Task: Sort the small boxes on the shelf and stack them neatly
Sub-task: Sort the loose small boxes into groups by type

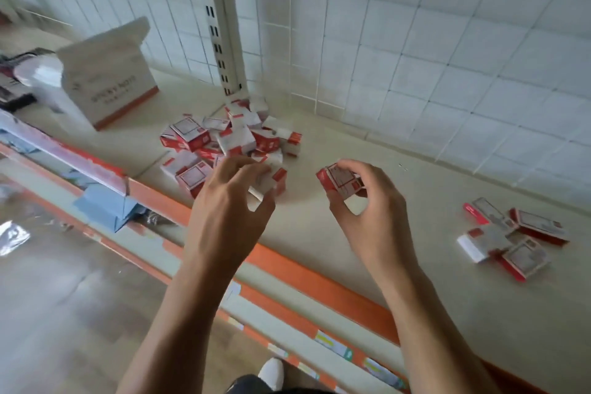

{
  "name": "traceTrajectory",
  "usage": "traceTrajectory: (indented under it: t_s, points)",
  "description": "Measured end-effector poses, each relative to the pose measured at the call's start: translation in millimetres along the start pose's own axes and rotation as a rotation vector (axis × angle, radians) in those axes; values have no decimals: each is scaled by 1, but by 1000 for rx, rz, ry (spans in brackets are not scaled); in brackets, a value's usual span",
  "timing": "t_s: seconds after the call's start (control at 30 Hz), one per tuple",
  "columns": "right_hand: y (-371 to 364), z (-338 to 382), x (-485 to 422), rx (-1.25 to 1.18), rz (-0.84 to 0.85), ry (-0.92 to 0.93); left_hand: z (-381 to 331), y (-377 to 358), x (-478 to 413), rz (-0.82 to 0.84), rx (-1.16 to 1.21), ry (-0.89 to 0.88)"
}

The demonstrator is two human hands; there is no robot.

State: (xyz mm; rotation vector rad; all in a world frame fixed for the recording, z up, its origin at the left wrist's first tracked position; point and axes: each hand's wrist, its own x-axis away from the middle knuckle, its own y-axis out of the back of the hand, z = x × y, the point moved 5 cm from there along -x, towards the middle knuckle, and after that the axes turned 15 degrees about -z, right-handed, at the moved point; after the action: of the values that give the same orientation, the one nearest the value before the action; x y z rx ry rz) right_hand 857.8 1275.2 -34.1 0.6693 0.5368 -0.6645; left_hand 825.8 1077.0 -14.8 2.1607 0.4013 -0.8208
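While my right hand (361,201) pinched a box (340,184), left hand (230,198) curled over the pile (230,134), grip unclear. Mid-sort; next needed square stacking at right group (511,233).

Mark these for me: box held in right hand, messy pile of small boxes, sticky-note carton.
held box (339,182): head view, framed top face.
pile of small boxes (235,137): head view, white box mid-pile.
sticky-note carton (110,86): head view, front panel.
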Motion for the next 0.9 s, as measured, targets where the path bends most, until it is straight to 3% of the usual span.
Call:
traceTrajectory:
  t_s: [0.47,0.9]
  points:
    - [-114,51,1,13,88,11,100,26,-41,5,55,35]
    - [-149,47,-14,88,22,95,120,-1,-58,16,-11,23]
